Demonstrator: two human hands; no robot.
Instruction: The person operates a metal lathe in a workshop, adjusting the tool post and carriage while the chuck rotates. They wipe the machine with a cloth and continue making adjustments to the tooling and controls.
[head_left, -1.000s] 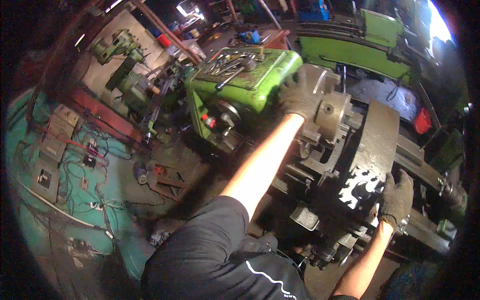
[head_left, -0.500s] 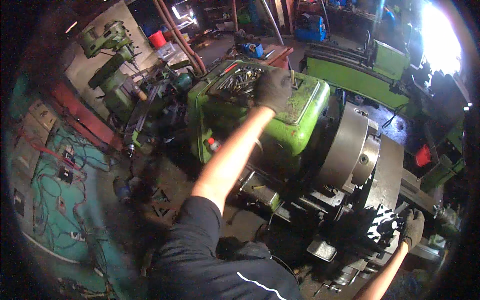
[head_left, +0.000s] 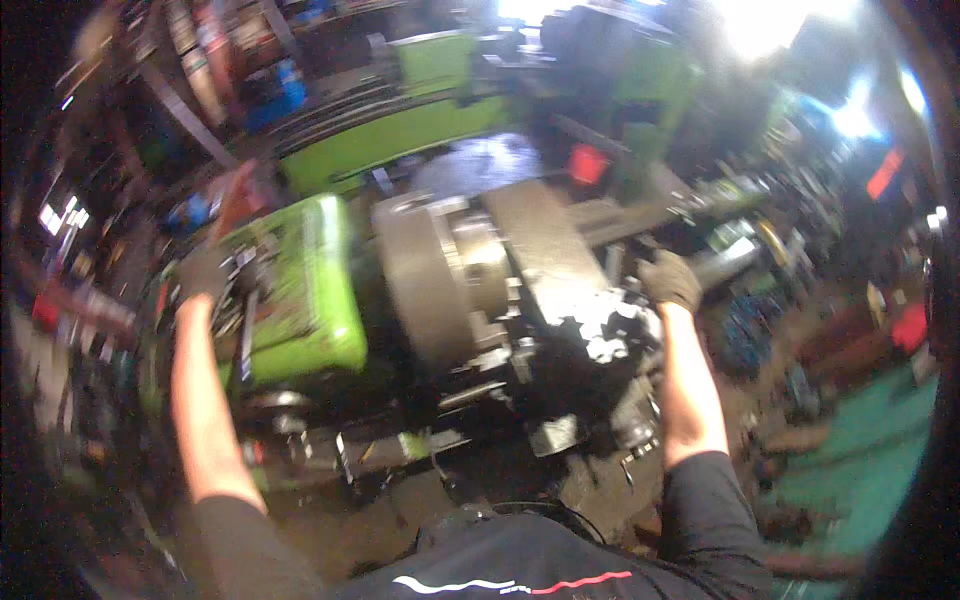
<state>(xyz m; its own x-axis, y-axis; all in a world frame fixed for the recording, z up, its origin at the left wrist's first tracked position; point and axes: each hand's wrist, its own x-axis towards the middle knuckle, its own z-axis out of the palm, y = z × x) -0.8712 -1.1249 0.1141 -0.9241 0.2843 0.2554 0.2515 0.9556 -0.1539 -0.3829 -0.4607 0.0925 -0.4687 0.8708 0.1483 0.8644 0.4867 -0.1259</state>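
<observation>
My left hand [head_left: 203,272], in a dark work glove, is over the left part of the green lathe headstock cover [head_left: 345,320], among loose metal tools [head_left: 240,285]. Blur hides its fingers and whatever they may hold. My right hand [head_left: 672,280], also gloved, is at the far right end of the dark tool post [head_left: 605,325], which has bright blocky parts on top. Its fingers are smeared, so their grip is unclear. Between my arms stand the large round steel chuck [head_left: 425,285] and the flat steel slide [head_left: 540,245].
Behind the chuck runs another green machine bed [head_left: 390,150]. A red object [head_left: 588,163] lies beyond the slide. A small crank handle [head_left: 628,468] juts out below the tool post. Green flooring [head_left: 860,480] shows at the lower right.
The view has swung right, so the lathe now sits further left and the tool post nearer the middle. My left hand has shifted left over the tools; my right hand stays by the tool post.
</observation>
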